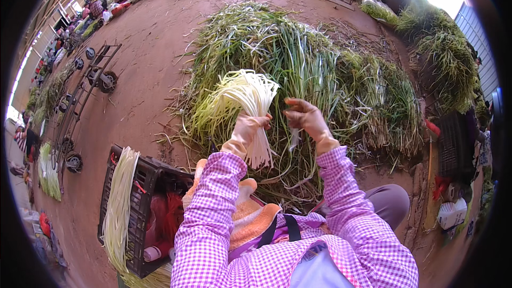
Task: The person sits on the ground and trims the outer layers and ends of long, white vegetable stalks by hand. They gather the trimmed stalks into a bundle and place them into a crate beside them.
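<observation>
My left hand [250, 128], in a pale glove, grips a bunch of pale yellow blanched chives [248, 92]. Their leaves fan out above the fist, and the whitish stalk ends hang below it. To the right, my right hand [306, 118] is raised with its fingers bent and apart. A thin whitish scrap [295, 139] is just below those fingers; whether it touches them I cannot tell. Beneath and beyond both hands spreads a large heap of green leafy stalks [304, 56], with some pale leaves mixed in.
A black plastic crate [150, 212] on the left holds red netting and bears a pale chive bundle [121, 196]. An orange towel [254, 224] covers my lap. Farther left stands a wheeled metal cart [88, 88]. Another crate [454, 148] is at right; people sit in the background.
</observation>
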Demonstrator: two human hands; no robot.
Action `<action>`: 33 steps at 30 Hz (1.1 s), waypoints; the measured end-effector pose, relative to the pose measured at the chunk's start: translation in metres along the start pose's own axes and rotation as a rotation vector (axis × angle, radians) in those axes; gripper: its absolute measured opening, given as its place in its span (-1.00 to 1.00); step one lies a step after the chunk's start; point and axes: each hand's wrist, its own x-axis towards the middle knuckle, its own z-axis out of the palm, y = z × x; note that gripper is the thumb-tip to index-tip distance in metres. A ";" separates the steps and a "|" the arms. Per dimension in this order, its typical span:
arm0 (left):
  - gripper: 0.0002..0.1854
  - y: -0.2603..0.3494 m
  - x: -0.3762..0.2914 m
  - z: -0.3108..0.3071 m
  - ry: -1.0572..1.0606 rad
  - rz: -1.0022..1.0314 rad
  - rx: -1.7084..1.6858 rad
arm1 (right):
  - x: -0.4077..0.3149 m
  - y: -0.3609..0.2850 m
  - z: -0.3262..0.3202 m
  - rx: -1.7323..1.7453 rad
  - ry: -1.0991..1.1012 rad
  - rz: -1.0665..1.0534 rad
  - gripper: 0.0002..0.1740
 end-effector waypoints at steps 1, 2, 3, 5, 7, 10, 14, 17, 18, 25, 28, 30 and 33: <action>-0.91 -0.001 0.001 0.001 0.009 -0.020 0.027 | 0.011 0.007 0.005 0.065 0.064 -0.053 -0.56; -0.90 -0.004 -0.001 0.004 0.006 -0.017 -0.037 | 0.026 0.008 0.011 0.111 0.121 -0.106 -0.56; -0.89 -0.005 -0.001 0.006 0.014 -0.012 -0.074 | 0.044 0.010 0.027 0.085 0.282 -0.215 -0.61; -0.86 -0.006 -0.002 0.004 0.003 0.046 0.054 | 0.064 0.005 0.035 0.097 0.261 -0.055 -0.72; -0.81 -0.005 -0.003 0.002 -0.028 0.153 0.367 | 0.074 0.002 0.042 0.019 0.308 -0.055 -0.80; -0.77 -0.002 -0.001 0.001 0.014 0.050 0.380 | 0.071 0.007 0.036 -0.029 0.231 -0.156 -0.82; -0.87 0.004 -0.001 0.007 0.042 -0.126 0.048 | 0.060 0.020 0.012 0.683 0.107 -0.291 -0.81; -0.88 0.005 -0.003 0.012 0.056 -0.131 0.126 | 0.067 0.020 0.007 0.348 0.162 -0.150 -0.71; -0.88 0.005 -0.002 0.013 0.062 -0.135 0.221 | 0.072 0.018 0.009 0.183 0.197 -0.107 -0.70; -0.82 -0.016 0.007 0.008 0.032 0.049 0.268 | 0.066 0.007 0.033 -0.139 0.354 -0.229 -0.81; -0.78 -0.021 0.009 0.009 0.025 -0.052 0.036 | 0.052 0.001 0.034 -0.194 0.348 -0.356 -0.72; -0.75 -0.021 0.008 0.012 0.021 -0.045 0.002 | 0.052 -0.007 0.035 -0.247 0.327 -0.337 -0.68; -0.73 -0.015 0.002 0.014 0.048 -0.008 0.042 | 0.067 -0.021 0.041 -0.383 0.217 -0.155 -0.72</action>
